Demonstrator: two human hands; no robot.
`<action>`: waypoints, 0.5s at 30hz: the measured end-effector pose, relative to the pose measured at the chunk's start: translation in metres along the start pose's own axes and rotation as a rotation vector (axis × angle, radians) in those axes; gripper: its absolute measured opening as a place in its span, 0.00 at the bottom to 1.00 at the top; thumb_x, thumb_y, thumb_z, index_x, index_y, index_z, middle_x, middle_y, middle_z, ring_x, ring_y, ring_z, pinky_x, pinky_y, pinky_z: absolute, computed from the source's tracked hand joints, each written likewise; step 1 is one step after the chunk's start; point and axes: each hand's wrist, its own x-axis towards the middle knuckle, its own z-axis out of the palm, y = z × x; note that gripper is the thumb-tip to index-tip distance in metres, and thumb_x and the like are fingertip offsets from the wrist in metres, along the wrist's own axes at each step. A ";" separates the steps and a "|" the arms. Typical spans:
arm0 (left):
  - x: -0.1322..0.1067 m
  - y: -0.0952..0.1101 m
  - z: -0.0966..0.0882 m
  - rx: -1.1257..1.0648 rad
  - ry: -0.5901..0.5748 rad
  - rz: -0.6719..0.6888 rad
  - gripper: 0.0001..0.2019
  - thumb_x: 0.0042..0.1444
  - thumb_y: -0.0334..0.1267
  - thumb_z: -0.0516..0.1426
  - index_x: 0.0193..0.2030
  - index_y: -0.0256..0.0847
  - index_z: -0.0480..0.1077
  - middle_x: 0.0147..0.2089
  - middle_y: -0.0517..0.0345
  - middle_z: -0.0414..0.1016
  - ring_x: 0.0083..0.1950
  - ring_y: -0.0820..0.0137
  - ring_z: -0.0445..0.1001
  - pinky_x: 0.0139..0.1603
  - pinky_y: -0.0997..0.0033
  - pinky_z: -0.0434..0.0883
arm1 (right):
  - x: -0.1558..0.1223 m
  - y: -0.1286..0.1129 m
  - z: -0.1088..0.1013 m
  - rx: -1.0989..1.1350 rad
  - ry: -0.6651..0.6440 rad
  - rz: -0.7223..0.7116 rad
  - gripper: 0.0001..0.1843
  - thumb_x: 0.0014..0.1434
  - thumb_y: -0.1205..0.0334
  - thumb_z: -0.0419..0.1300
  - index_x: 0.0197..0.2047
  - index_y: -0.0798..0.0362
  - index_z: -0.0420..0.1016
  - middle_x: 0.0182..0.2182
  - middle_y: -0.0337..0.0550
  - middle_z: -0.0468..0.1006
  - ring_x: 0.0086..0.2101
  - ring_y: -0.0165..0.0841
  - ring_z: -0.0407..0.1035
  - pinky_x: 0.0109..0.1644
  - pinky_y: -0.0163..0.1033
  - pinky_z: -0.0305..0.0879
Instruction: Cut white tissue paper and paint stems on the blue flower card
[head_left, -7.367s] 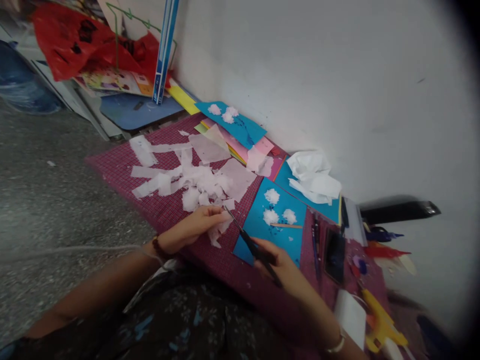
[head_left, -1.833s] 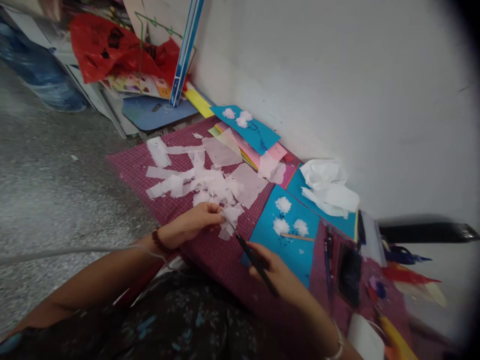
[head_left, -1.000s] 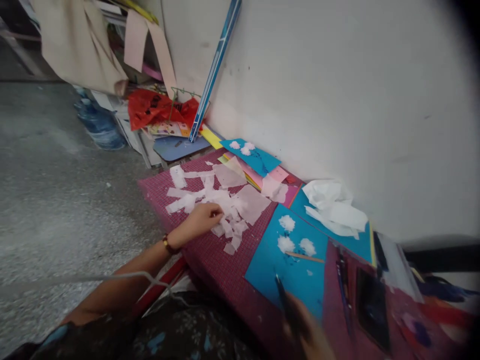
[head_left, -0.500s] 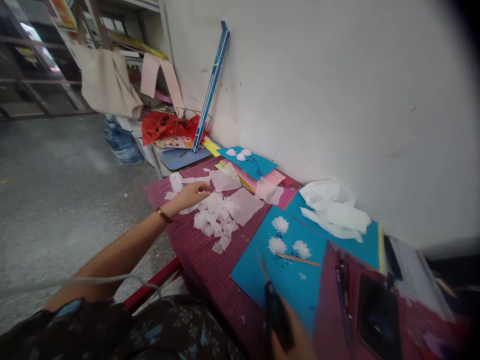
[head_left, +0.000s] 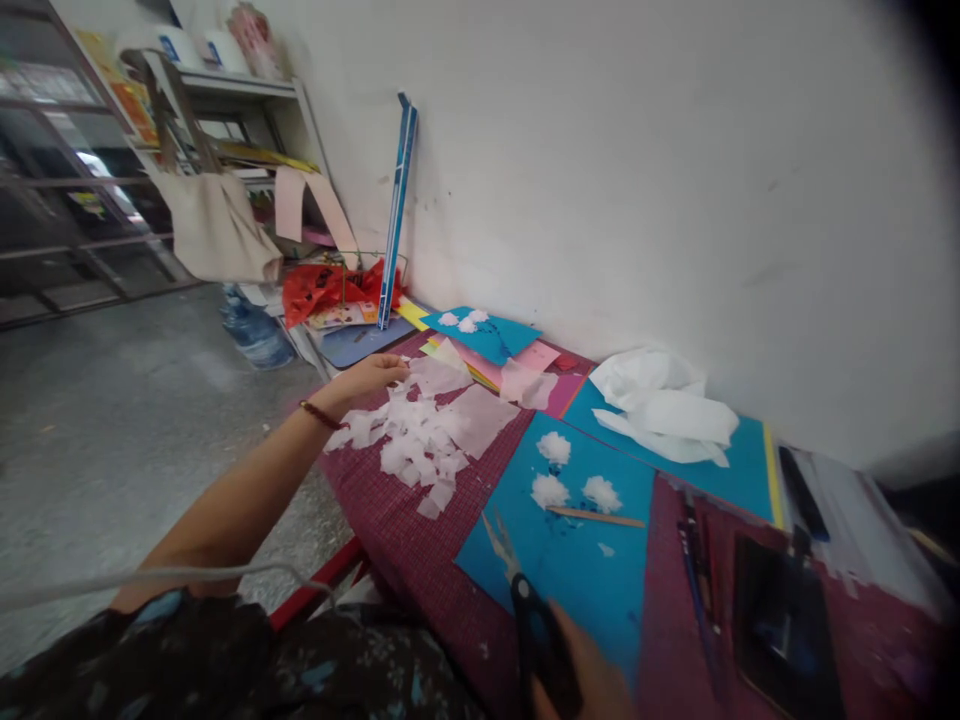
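1. A thin white paper sheet point(head_left: 441, 375) is lying on the red-checked surface point(head_left: 412, 555), probably handling light and tearable, edges suiting a pinch.
2. The left hand point(head_left: 375, 373) is resting at its edge, grip unclear.
3. The right hand point(head_left: 589, 662) is gripping black-handled metal scissors point(head_left: 523, 595).

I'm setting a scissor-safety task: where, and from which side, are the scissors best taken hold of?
Probably best by the black handles, from the near side, as the right hand holds the scissors. The handles lie at the near end, while the blades point away to the left and stand slightly apart, so reaching from that end looks risky.
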 end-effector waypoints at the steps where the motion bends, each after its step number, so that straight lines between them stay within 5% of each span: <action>1: -0.004 0.004 0.001 -0.044 -0.014 -0.012 0.09 0.50 0.40 0.62 0.27 0.39 0.67 0.26 0.64 0.69 0.26 0.77 0.66 0.33 0.76 0.67 | 0.000 0.000 0.001 -0.017 0.011 -0.015 0.31 0.52 0.63 0.58 0.61 0.47 0.72 0.53 0.49 0.82 0.51 0.52 0.77 0.55 0.56 0.72; 11: -0.030 0.016 0.028 -0.259 -0.103 -0.169 0.07 0.58 0.39 0.59 0.36 0.40 0.64 0.29 0.58 0.75 0.33 0.68 0.80 0.33 0.72 0.76 | -0.004 -0.003 -0.001 -0.054 0.022 -0.077 0.30 0.55 0.60 0.55 0.62 0.50 0.71 0.53 0.53 0.81 0.51 0.52 0.77 0.55 0.58 0.72; 15: -0.034 0.008 0.010 -0.191 -0.049 -0.172 0.09 0.53 0.35 0.63 0.40 0.38 0.71 0.34 0.55 0.78 0.32 0.71 0.78 0.34 0.72 0.74 | -0.003 0.003 -0.005 -0.092 -0.037 -0.066 0.31 0.56 0.59 0.56 0.63 0.50 0.70 0.52 0.54 0.81 0.50 0.55 0.77 0.52 0.59 0.74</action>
